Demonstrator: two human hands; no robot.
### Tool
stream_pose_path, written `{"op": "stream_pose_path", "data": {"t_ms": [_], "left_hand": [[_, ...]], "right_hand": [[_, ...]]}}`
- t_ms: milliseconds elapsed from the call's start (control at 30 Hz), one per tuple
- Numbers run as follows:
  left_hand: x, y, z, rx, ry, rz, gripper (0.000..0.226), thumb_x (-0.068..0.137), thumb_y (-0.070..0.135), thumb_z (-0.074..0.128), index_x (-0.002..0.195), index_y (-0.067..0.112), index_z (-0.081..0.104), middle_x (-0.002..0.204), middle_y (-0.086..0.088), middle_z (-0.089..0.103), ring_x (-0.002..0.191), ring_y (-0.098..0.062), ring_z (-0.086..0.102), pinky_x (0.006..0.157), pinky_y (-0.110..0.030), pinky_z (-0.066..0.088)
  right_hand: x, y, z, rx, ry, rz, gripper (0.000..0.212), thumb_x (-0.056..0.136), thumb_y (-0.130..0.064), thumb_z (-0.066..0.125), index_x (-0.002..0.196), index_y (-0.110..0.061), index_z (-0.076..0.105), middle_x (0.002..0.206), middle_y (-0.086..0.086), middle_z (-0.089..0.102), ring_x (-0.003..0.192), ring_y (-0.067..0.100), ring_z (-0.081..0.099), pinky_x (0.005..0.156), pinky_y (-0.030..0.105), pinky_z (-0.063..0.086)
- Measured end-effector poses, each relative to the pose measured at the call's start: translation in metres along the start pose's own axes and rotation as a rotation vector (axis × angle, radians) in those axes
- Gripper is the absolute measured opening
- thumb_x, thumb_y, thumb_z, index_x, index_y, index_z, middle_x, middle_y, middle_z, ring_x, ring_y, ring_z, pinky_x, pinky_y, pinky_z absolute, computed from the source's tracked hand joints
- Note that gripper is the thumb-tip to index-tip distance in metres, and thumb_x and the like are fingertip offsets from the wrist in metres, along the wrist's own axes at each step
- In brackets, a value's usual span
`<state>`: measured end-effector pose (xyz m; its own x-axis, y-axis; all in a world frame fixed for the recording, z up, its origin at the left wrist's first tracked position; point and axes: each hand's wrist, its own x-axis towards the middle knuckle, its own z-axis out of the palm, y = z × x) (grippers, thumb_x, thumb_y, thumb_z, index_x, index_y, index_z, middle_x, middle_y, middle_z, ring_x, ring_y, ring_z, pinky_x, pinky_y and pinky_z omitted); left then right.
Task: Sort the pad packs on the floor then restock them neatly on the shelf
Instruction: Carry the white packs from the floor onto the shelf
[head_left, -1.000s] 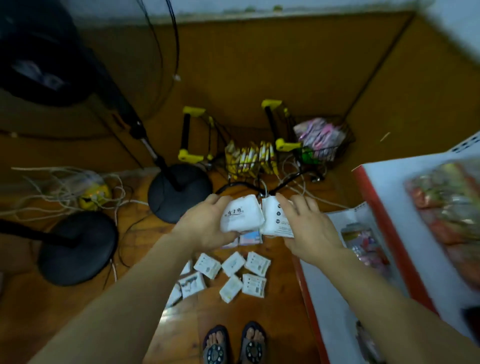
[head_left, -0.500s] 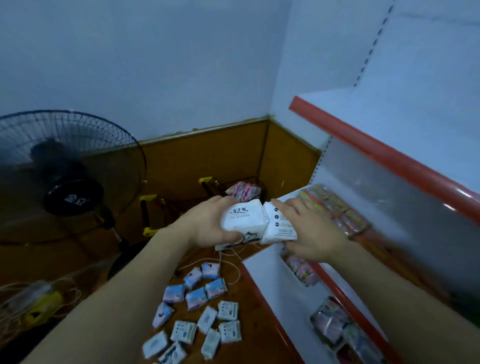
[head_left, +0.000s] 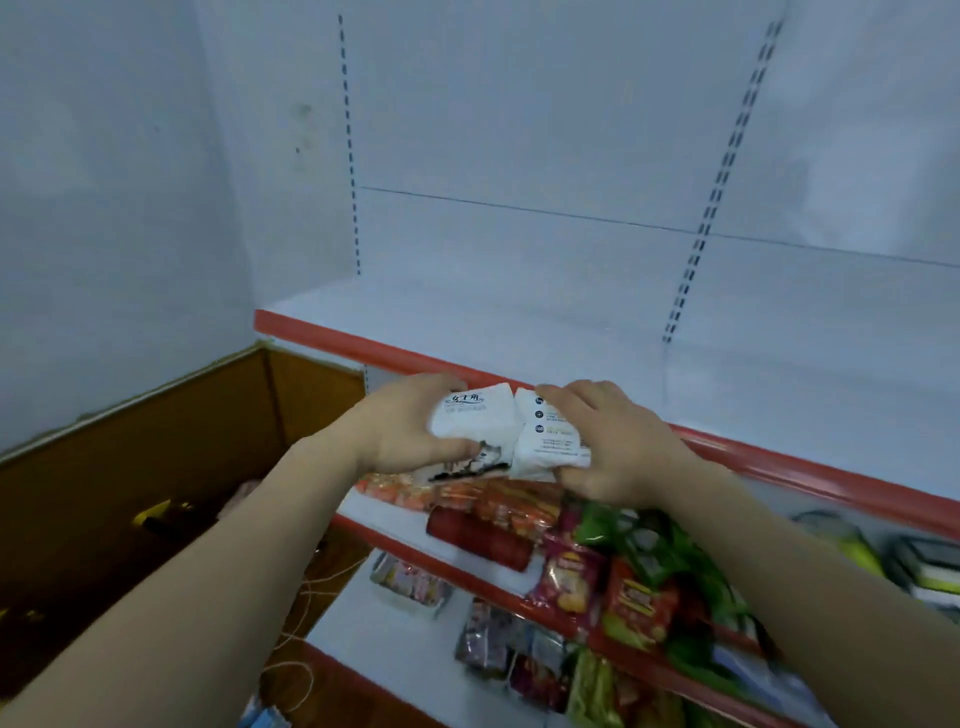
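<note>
Left hand (head_left: 400, 431) curled around white pad packs (head_left: 475, 423) at frame centre, right hand (head_left: 618, 447) at its 3 o'clock gripping more white packs (head_left: 550, 434), both just before red-edged shelf (head_left: 519, 332) at 12 o'clock, snack bags (head_left: 597, 566) at 5 o'clock

view has swung up from floor to shelving. left hand (head_left: 400, 434) & right hand (head_left: 618, 447), gripping white pad packs (head_left: 506, 434), have risen from above the floor pile to front of the red-edged upper shelf (head_left: 519, 332); floor packs now out of view.
</note>
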<state>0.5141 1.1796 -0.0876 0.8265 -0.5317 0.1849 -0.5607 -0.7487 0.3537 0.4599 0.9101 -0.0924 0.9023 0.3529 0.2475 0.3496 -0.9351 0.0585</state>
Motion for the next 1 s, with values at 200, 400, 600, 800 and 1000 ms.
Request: {"op": "stream_pose_path", "data": {"t_ms": [200,400,600,800,1000], "left_hand": [[0.057,0.155,0.036,0.008,-0.036,0.250,0.076,0.084,0.057,0.071,0.145,0.022,0.043,0.145,0.002,0.052,0.130,-0.021,0.049,0.104,-0.032,0.038],[0.085,0.319,0.085,-0.052,-0.067,0.465,0.075,0.084,0.058,0.070,0.146,0.024,0.043,0.147,0.005,0.049,0.133,-0.018,0.046,0.105,-0.029,0.035],[0.109,0.454,0.136,-0.113,-0.109,0.618,0.076,0.082,0.058,0.072,0.144,0.026,0.044,0.144,0.005,0.052,0.129,-0.018,0.049,0.106,-0.031,0.037],[0.153,0.546,0.181,-0.157,-0.133,0.731,0.075,0.078,0.060,0.075,0.140,0.029,0.046,0.133,0.004,0.058,0.116,-0.017,0.054,0.099,-0.035,0.043],[0.218,0.612,0.221,-0.178,-0.135,0.793,0.076,0.077,0.063,0.073,0.139,0.030,0.046,0.130,0.006,0.058,0.112,-0.016,0.054,0.093,-0.034,0.044]], "right_hand": [[-0.141,0.091,-0.063,-0.092,0.017,0.227,0.090,0.084,-0.049,0.064,0.157,-0.032,0.015,0.151,-0.002,0.033,0.136,0.020,0.028,0.101,0.036,0.041],[-0.288,0.172,-0.112,-0.147,0.044,0.410,0.090,0.083,-0.047,0.066,0.157,-0.030,0.018,0.148,-0.002,0.036,0.133,0.021,0.031,0.096,0.036,0.043],[-0.405,0.236,-0.144,-0.201,0.069,0.592,0.091,0.080,-0.046,0.068,0.156,-0.029,0.022,0.144,-0.001,0.040,0.128,0.022,0.036,0.095,0.040,0.047],[-0.470,0.297,-0.159,-0.236,0.076,0.724,0.091,0.079,-0.044,0.069,0.155,-0.028,0.022,0.145,0.001,0.040,0.130,0.024,0.036,0.097,0.044,0.047],[-0.493,0.370,-0.168,-0.274,0.044,0.801,0.092,0.081,-0.044,0.070,0.157,-0.028,0.020,0.150,0.001,0.036,0.137,0.024,0.030,0.106,0.045,0.042]]}}
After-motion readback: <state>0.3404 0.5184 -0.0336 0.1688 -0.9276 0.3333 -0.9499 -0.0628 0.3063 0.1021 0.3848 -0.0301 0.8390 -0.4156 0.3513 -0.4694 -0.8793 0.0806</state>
